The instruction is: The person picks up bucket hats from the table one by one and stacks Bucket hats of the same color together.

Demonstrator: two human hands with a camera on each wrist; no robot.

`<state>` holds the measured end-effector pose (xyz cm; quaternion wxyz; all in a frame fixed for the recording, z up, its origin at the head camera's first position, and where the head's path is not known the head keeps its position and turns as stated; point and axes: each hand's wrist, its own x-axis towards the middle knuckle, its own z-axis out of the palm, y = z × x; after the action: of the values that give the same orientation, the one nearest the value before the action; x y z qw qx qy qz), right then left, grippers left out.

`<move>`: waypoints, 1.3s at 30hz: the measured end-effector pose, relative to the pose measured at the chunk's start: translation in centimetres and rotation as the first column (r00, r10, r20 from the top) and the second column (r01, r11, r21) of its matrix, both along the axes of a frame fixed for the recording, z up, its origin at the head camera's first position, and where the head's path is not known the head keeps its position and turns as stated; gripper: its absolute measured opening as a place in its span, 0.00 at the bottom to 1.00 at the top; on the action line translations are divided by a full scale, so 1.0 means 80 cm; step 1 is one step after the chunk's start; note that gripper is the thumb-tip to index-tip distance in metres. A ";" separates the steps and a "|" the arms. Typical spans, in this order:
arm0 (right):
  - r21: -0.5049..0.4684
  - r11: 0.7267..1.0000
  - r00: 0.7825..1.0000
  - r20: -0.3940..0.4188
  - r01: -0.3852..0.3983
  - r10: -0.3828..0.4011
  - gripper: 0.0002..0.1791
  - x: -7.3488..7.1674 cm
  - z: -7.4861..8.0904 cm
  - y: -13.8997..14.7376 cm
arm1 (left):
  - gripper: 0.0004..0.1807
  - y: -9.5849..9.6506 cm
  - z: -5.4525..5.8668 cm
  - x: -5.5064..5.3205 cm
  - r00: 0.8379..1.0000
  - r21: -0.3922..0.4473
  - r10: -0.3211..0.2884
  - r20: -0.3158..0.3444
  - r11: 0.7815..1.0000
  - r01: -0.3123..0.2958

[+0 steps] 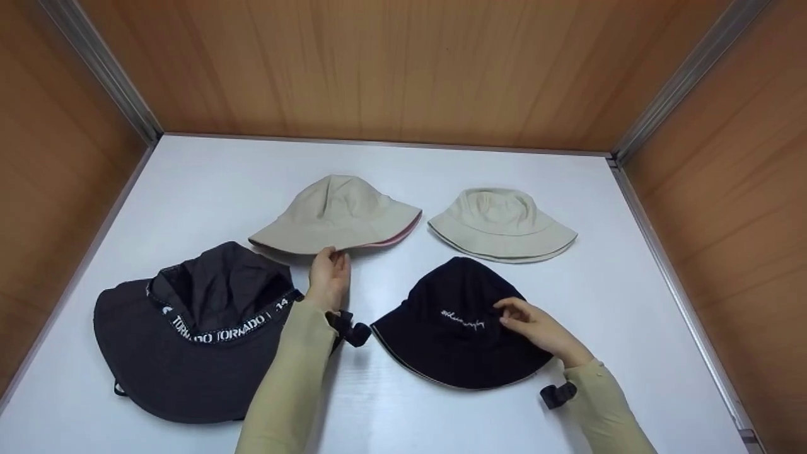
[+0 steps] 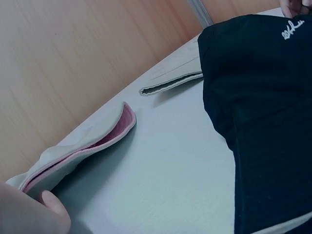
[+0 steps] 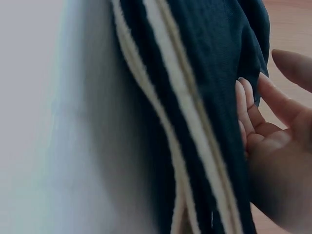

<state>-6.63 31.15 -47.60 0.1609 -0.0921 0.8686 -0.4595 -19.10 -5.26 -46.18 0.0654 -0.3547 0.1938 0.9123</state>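
A beige bucket hat (image 1: 340, 214) with a pink lining lies at the back left. At its front brim, my left hand (image 1: 329, 277) pinches the edge; in the left wrist view the thumb (image 2: 54, 207) shows below the brim. A navy bucket hat (image 1: 460, 347) with white script stands in front of my right hand (image 1: 536, 325). That hand's loosely bent fingers rest against the side of its crown, as the right wrist view shows, with the thumb apart from the cloth.
A pale cream bucket hat (image 1: 504, 227) lies at the back right. At the left is a wide-brimmed dark grey hat (image 1: 183, 378) with a lettered band, partly behind my left forearm. Wooden panels (image 1: 403, 69) wall the white table (image 1: 630, 284) at the back and sides.
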 end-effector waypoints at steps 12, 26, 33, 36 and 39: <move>-0.183 0.979 0.988 0.136 0.090 -0.065 0.22 -0.010 0.020 0.005 | 0.06 0.014 0.033 0.012 0.965 -0.129 -0.138 -0.222 0.985 0.111; -0.767 0.495 0.906 0.409 0.407 -0.111 0.18 -0.026 0.066 -0.026 | 0.07 0.070 0.099 0.061 0.795 -0.347 -0.350 -0.496 0.919 0.188; -0.821 0.240 0.842 0.539 0.517 0.030 0.37 -0.031 0.070 -0.045 | 0.07 0.094 0.100 0.092 0.709 -0.418 -0.512 -0.485 0.848 0.326; -0.835 0.132 0.842 0.540 0.535 0.008 0.30 -0.029 0.071 -0.054 | 0.13 0.100 0.097 0.100 0.683 -0.434 -0.558 -0.471 0.821 0.372; -0.842 0.045 0.843 0.537 0.537 -0.021 0.26 -0.028 0.072 -0.059 | 0.16 0.104 0.091 0.105 0.676 -0.431 -0.574 -0.462 0.811 0.395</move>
<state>-8.88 26.43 -41.85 0.1285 0.0934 0.2877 -0.9445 -10.73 3.02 -38.92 0.1926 -0.0044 0.4263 0.8838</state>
